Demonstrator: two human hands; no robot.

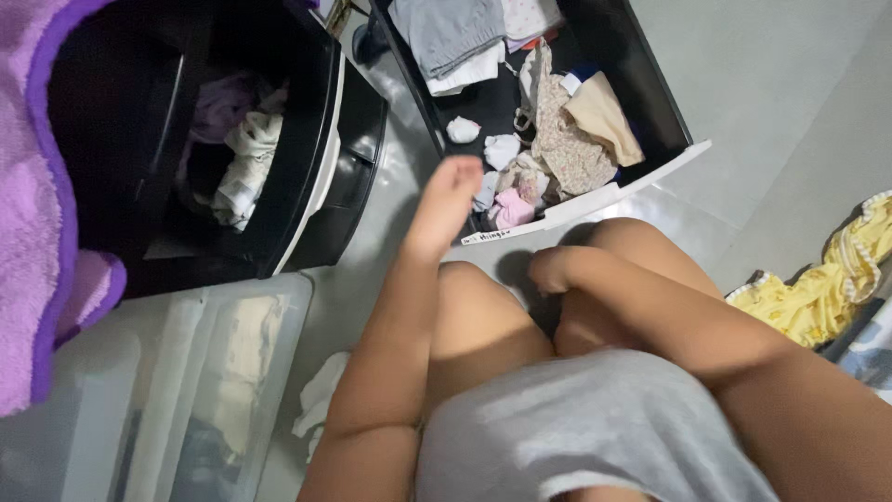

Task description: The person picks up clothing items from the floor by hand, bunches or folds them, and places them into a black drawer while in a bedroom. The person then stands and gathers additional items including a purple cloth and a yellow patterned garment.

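Reaching forward from a seated position on the floor, the person stretches the left hand toward the front rim of the pulled-out black drawer. Its fingers look loosely curled with nothing between them, though blur makes this hard to confirm. Small baby clothes lie just past that hand: a pink piece against the white front edge, white socks a little further in, and a floral garment beside a tan one. The right hand is drawn into a fist and rests between the knees, empty as far as one can tell.

Judging from this head view, a clean pick would mean lowering the left hand onto one piece only, pinching it at a free edge so its neighbours stay put. A second black drawer with crumpled clothes stands to the left, a clear lidded bin below it, and a yellow cloth lies far right.
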